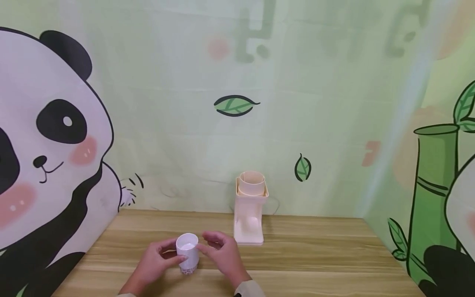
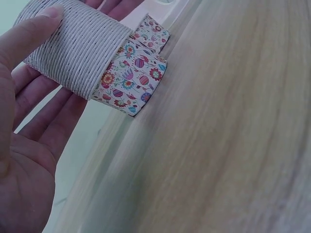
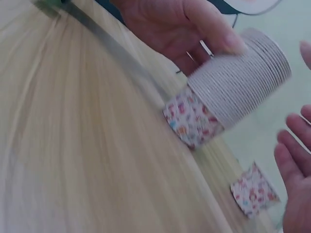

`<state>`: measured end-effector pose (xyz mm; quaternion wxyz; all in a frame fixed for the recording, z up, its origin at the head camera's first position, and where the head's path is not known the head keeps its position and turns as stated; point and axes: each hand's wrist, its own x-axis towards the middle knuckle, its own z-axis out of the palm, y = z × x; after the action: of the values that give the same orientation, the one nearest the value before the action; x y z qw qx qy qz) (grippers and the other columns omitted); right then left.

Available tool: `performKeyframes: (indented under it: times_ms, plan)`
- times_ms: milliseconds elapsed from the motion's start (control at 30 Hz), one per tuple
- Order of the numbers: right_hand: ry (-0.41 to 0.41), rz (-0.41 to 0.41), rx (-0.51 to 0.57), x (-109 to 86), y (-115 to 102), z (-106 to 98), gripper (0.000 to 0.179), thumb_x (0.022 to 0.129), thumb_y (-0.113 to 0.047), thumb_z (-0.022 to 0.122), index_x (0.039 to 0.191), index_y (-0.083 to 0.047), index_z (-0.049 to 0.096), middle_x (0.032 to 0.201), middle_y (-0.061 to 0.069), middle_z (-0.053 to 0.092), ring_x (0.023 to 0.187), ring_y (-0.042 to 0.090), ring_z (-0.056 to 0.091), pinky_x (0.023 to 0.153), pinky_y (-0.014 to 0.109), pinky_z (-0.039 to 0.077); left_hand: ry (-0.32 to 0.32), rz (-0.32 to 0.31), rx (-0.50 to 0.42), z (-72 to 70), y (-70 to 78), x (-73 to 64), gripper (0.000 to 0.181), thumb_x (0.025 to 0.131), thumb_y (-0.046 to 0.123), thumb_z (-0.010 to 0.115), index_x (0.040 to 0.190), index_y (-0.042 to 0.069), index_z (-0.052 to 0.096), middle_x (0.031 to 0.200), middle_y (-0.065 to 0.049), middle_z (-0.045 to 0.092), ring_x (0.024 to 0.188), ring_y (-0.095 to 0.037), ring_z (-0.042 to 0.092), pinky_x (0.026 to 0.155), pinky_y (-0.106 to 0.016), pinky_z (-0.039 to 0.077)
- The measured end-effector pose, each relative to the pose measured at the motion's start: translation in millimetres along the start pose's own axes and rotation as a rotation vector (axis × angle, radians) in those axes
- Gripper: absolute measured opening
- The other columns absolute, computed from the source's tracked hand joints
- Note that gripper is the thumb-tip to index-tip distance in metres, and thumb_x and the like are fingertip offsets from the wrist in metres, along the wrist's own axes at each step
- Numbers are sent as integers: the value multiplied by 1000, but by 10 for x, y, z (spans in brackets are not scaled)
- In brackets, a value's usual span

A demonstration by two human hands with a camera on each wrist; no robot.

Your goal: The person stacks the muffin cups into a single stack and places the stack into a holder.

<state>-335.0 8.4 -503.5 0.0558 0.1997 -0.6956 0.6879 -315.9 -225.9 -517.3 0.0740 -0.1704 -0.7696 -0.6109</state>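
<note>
A stack of nested white paper cups point(image 1: 190, 256) stands out over the near table, its rims making ridges down the side. At its lower end shows a floral-printed cup base point(image 2: 129, 77). My left hand point(image 1: 154, 260) grips the stack from the left, thumb on the near side and fingers behind. To the right, my right hand point(image 1: 226, 253) has its fingers spread beside the stack; in the right wrist view a gap shows between them. A second, smaller floral piece point(image 3: 255, 191) appears beyond the stack in both wrist views; the head view does not show it.
A pale pink holder point(image 1: 248, 216) with a round tube on top point(image 1: 252, 183) stands at the table's back, right of the hands. Behind the wooden table point(image 1: 315, 255) hangs a green printed curtain point(image 1: 167, 82).
</note>
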Motion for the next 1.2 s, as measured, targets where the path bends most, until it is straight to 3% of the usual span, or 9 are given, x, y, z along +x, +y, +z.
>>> performKeyframes:
  times_ms: [200, 367, 500, 700, 1200]
  plan:
    - [200, -46, -165, 20, 82, -165, 38, 81, -22, 95, 113, -6, 80, 115, 10, 77, 110, 35, 69, 99, 47, 58, 13, -9, 10, -7, 18, -1, 53, 87, 6, 88, 132, -13, 67, 119, -25, 75, 102, -8, 73, 91, -22, 60]
    - [269, -108, -393, 63, 143, -260, 49, 74, -25, 100, 110, 0, 79, 111, 12, 76, 110, 36, 69, 100, 52, 56, 10, -11, 9, -17, 22, 11, 54, 87, 6, 88, 132, -13, 66, 120, -25, 75, 103, -8, 73, 92, -22, 60]
    - [229, -97, -514, 88, 190, -316, 63, 68, -30, 102, 115, 2, 76, 116, 15, 74, 116, 38, 68, 105, 53, 54, 8, -19, 5, -9, 22, 11, 54, 87, 6, 88, 133, -12, 67, 121, -26, 75, 104, -8, 73, 93, -22, 59]
    - [122, -36, -558, 104, 200, -354, 77, 66, -34, 103, 125, 5, 71, 125, 18, 70, 122, 40, 63, 110, 57, 50, -3, -28, -10, -12, 22, 2, 54, 88, 6, 87, 134, -12, 65, 121, -26, 74, 104, -8, 73, 92, -22, 59]
    - [87, -27, -642, 183, 282, -339, 74, 65, -36, 103, 119, 6, 73, 117, 18, 73, 117, 39, 65, 105, 56, 53, -11, -14, -9, -29, 24, 14, 54, 88, 7, 87, 134, -12, 66, 121, -25, 75, 105, -12, 73, 93, -22, 59]
